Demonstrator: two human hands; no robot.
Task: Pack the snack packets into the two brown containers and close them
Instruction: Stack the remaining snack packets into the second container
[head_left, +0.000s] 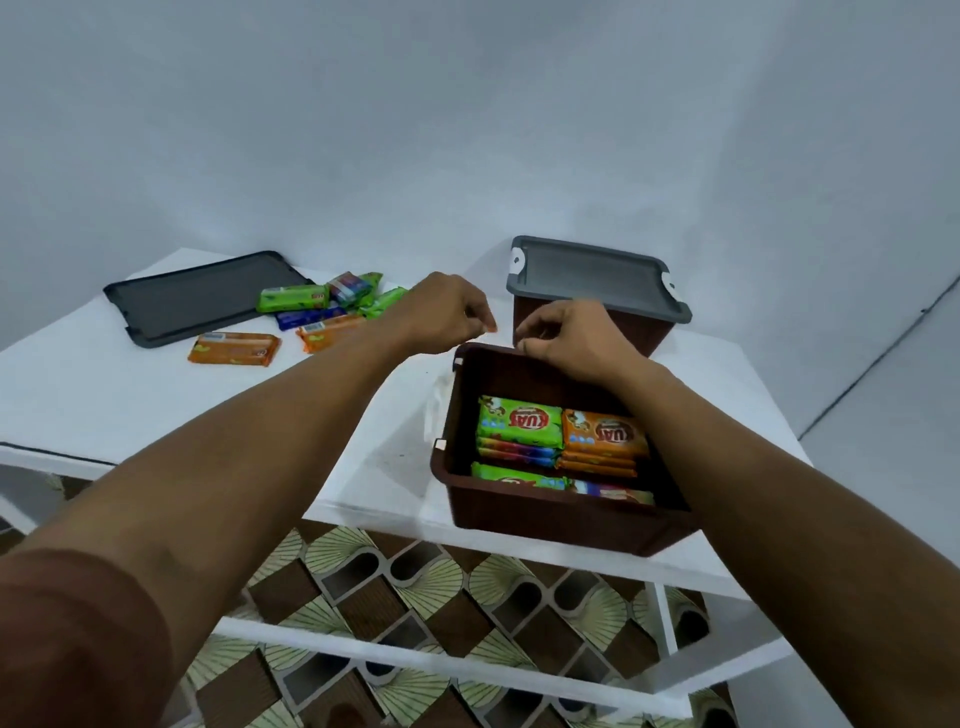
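One grey lid (202, 299) is laid far left on the surface (104, 384), snack packets (322, 306) scattered beside it. Left hand (447, 312) is curled above the open container's (545, 514) corner; a pinch cannot be confirmed. Right hand (566, 338) is hooked over the far rim. The closed container (597, 280) is parked behind. If tugged, the near-edge container could be tipped off.

- I see a white table (104, 395) across the middle of my feed.
- White crossbars (415, 659) run below its near edge.
- Under them lies a brown-and-cream fan-patterned floor (363, 587).
- A pale wall (467, 130) stands on the far side.
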